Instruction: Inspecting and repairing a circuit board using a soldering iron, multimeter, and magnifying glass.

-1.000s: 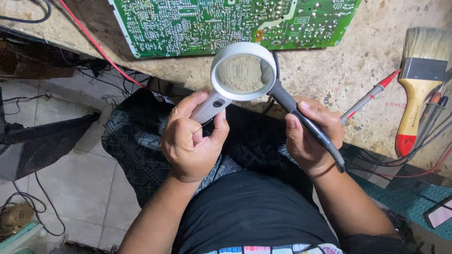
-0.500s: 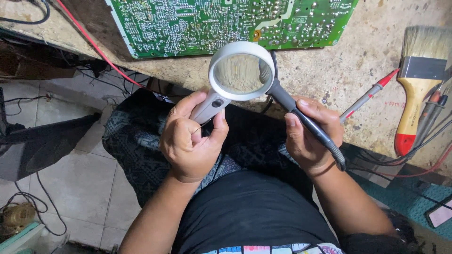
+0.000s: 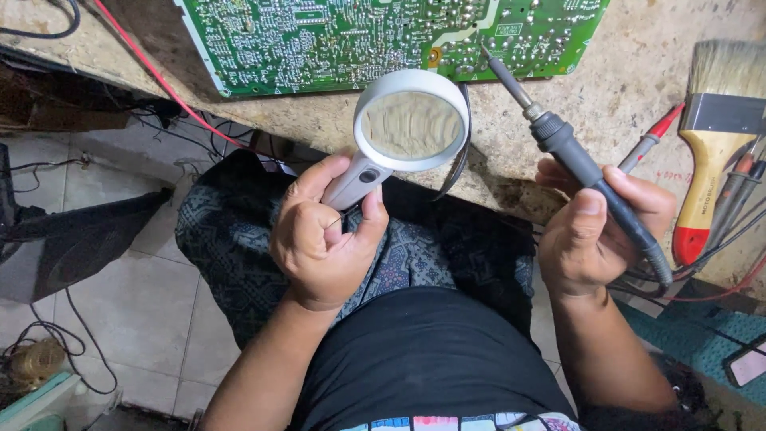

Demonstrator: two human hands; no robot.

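Observation:
My left hand [image 3: 323, 235] grips the grey handle of a round magnifying glass [image 3: 411, 124], whose lens hangs over the near edge of the stone bench. My right hand [image 3: 594, 227] holds a black soldering iron [image 3: 570, 148] by its grip, with the metal tip pointing up and left at the lower edge of a green circuit board [image 3: 383, 36]. The board lies flat on the bench, solder side up. A thin dark curved strip, possibly tweezers, hangs beside the lens rim.
A wide paintbrush [image 3: 714, 140] with a yellow and red handle lies at the right, next to a red-tipped probe [image 3: 650, 140] and several cables. A red wire [image 3: 152, 76] crosses the bench [image 3: 622, 76] at the left. A phone [image 3: 746, 363] lies at lower right. Tiled floor with cords lies below left.
My right hand has moved to the right, away from the lens, and the soldering iron has swung out so its tip now shows against the board's edge. The magnifier has stayed nearly still.

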